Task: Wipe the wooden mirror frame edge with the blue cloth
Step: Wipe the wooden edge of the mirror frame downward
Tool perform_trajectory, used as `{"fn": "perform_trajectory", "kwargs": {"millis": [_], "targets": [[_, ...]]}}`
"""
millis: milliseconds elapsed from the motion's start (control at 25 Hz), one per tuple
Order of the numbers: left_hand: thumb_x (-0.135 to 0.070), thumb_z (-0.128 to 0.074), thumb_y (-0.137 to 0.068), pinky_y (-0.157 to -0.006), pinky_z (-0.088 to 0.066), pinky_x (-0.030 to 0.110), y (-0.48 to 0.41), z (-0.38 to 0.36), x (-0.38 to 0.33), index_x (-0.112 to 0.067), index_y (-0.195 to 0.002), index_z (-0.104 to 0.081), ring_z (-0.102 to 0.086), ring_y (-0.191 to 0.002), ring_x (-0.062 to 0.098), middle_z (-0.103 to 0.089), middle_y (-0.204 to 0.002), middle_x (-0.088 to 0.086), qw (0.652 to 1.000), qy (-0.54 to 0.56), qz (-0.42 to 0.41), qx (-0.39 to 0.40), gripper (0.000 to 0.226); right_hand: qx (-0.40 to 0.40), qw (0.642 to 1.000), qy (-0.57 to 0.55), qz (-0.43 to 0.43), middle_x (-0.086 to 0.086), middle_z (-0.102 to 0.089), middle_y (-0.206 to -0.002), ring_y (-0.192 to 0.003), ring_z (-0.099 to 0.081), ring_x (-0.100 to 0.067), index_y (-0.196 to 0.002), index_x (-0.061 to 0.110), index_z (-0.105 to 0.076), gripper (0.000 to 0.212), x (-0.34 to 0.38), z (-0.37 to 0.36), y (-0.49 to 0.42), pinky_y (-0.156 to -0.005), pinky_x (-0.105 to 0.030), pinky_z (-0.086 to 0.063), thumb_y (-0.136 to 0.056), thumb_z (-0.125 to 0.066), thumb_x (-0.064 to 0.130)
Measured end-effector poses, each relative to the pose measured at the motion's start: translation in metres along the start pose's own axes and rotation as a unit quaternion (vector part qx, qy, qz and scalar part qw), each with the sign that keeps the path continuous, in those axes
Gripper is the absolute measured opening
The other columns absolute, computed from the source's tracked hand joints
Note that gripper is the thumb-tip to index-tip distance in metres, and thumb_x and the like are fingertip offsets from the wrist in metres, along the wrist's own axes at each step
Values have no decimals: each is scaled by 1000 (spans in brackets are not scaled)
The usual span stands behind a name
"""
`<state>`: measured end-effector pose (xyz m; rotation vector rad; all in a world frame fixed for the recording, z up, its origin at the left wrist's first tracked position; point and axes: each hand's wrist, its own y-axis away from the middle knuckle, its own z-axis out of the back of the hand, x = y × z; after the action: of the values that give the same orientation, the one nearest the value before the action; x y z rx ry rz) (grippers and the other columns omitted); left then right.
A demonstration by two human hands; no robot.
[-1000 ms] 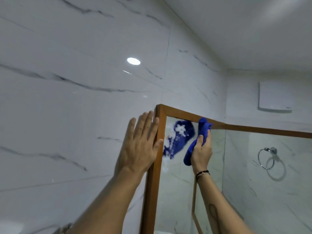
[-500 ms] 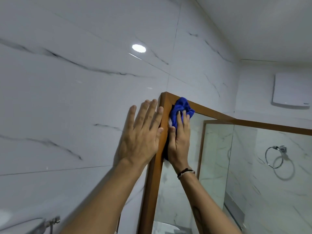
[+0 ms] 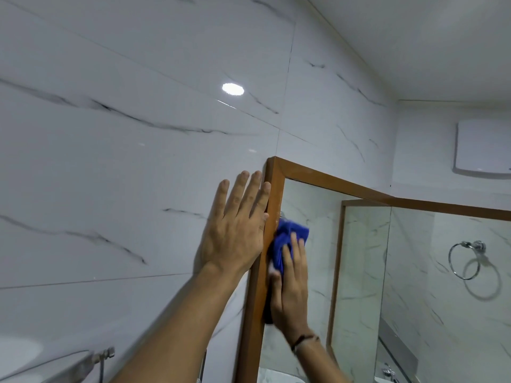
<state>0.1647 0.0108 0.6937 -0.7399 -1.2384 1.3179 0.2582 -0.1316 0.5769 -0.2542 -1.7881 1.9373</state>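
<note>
At the far left, low in the view, a white basin edge (image 3: 19, 355) and a chrome valve (image 3: 106, 353) sit against the marble-tiled wall (image 3: 110, 175). A round light reflection (image 3: 233, 89) shines on the tiles higher up.

The left hand (image 3: 235, 230) lies flat on the wall, fingers straight and close together, holding nothing; its index finger and thumb side touch the outer edge of the wooden mirror frame (image 3: 275, 189). It is in the same spot as half a second ago.

Just right of it, the right hand (image 3: 290, 283) presses the blue cloth (image 3: 287, 239) against the inner edge of the frame's left upright, fingers loosely curled over the bunched fabric, a dark bracelet (image 3: 305, 340) at the wrist. Half a second ago the cloth was tucked up in the frame's top left corner; now it is lower down the upright, and the corner is bare. A second ago it was further right, on the top rail.

To the right, the mirror (image 3: 312, 211) reflects marble tiles. On the side wall hang a chrome towel ring (image 3: 464, 258) and, higher, a white box (image 3: 484, 147).
</note>
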Motion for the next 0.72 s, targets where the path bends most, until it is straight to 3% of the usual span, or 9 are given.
{"fn": "perform_trajectory", "kwargs": {"millis": [80, 240, 320, 480, 720], "targets": [[-46, -6, -123, -139, -5, 60, -1, -2, 0, -9, -178, 18, 16, -172, 39, 21, -185, 20, 1000, 1, -1, -1, 71, -13, 1000, 2, 3, -1, -17, -183, -173, -15, -31, -172, 13, -25, 64, 9, 5, -60, -139, -62, -19, -116, -34, 44], [-44, -8, -123, -139, -6, 61, -1, -1, -1, -9, -179, 12, 13, -172, 39, 15, -186, 21, 1000, 4, 0, -4, 69, -31, 999, 14, -7, -5, -21, -184, -174, -15, -29, -172, 8, -33, 60, 13, 4, -95, -141, -52, -17, -115, -41, 26], [-45, -4, -122, -139, -3, 60, -1, 0, 0, -9, -178, 18, 16, -172, 39, 20, -185, 21, 1000, 2, 1, 9, 69, -28, 999, -8, -23, 3, -19, -186, -174, -14, -22, -173, 17, -28, 60, 5, -3, -43, -141, -54, -16, -116, -40, 29], [-45, -1, -122, -139, 1, 60, 0, 2, -1, -9, -176, 23, 22, -170, 39, 26, -183, 21, 1000, 4, 4, 20, 70, 11, 999, 11, -33, 22, -8, -185, -174, -10, -14, -174, 49, -9, 60, 2, -8, 54, -138, -62, -20, -116, -23, 58], [-44, -7, -123, -139, -5, 62, -1, 1, -2, -9, -179, 15, 16, -172, 38, 19, -185, 20, 1000, 11, 5, 18, 69, -31, 999, 23, -9, -7, -24, -183, -173, -17, -32, -171, 7, -34, 61, 12, 4, -89, -141, -52, -18, -114, -39, 30]]}}
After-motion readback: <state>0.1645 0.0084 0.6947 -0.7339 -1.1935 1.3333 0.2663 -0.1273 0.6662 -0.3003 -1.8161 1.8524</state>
